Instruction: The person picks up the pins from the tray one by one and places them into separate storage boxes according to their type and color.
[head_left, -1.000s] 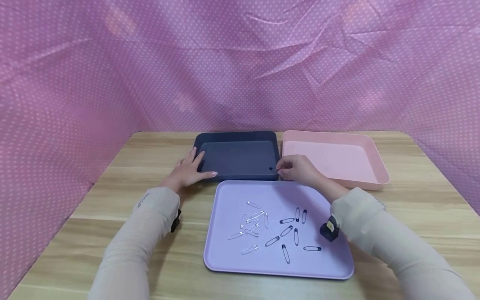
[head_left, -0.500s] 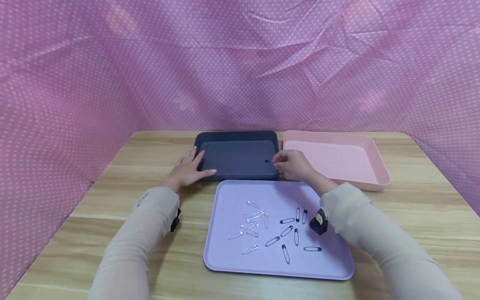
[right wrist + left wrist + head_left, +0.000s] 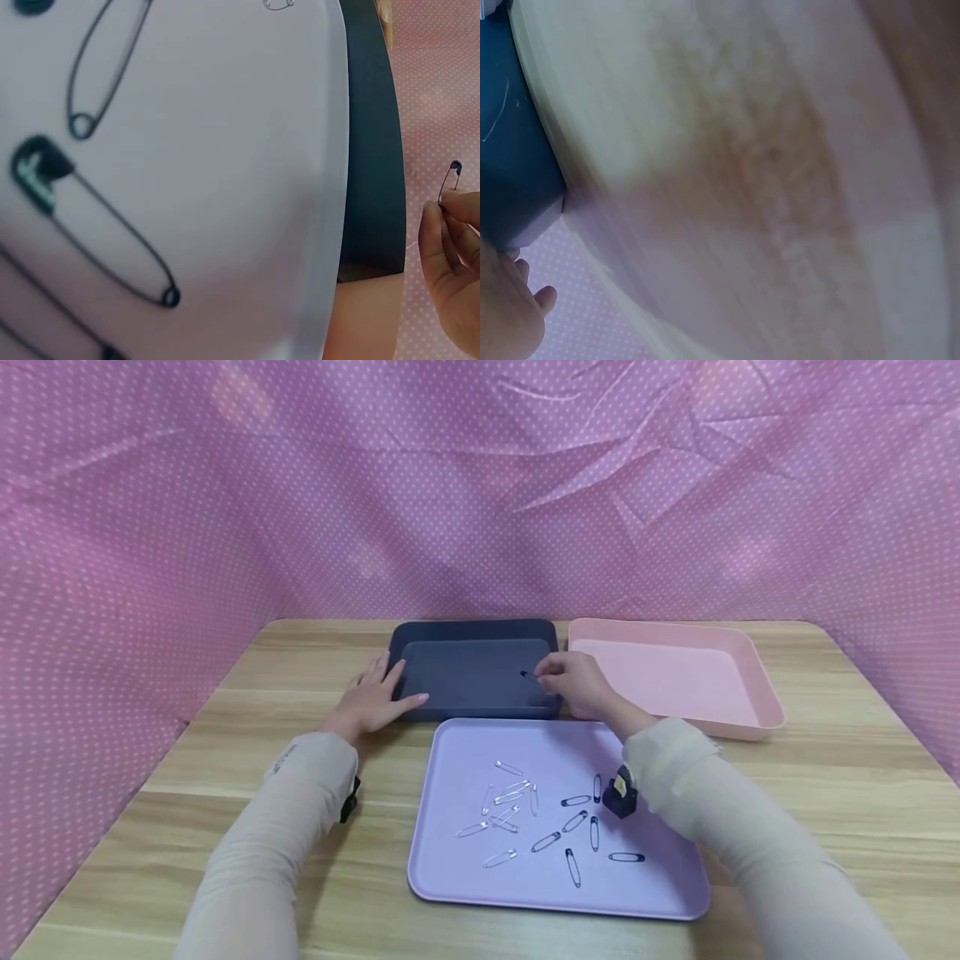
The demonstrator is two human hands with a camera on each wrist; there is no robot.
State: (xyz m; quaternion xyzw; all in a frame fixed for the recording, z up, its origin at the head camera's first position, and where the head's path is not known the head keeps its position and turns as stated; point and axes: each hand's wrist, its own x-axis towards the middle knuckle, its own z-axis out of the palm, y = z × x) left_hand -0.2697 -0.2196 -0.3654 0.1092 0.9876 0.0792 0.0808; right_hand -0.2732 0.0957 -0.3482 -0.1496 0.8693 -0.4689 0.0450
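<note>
Pink dotted cloth (image 3: pixel 480 510) is hung behind a wooden table (image 3: pixel 150 843), on which a dark tray (image 3: pixel 465 668) is set near the far edge. The dark tray's left side is touched by the left hand (image 3: pixel 367 702), its fingers and thumb spread wide. Between thumb and fingers of the right hand (image 3: pixel 577 682), a dark safety pin (image 3: pixel 527 675) is pinched by the end opposite its cap, over the right part of the dark tray. To the right of the dark tray, a pink tray (image 3: pixel 667 685) is placed; in front of it, a purple tray (image 3: pixel 450 760) is strewn with silver pins (image 3: pixel 512 853) and dark pins (image 3: pixel 569 853).
</note>
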